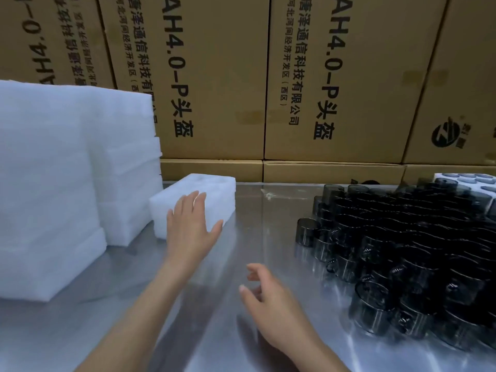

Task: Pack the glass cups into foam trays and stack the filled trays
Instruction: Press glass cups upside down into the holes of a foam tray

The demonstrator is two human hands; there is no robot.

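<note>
There is only one view, from the camera on my head. It looks forward and down over the metal table (255, 216), so my two forearms come in from the bottom edge. My left hand (192, 226) is further from the lens, my right hand (271, 299) is nearer and lower in the picture. The lens is wide: the cardboard boxes (335, 76) at the back lean outward at the sides. The white foam stack (53, 183) at the left edge looks very big because it is close.
</note>
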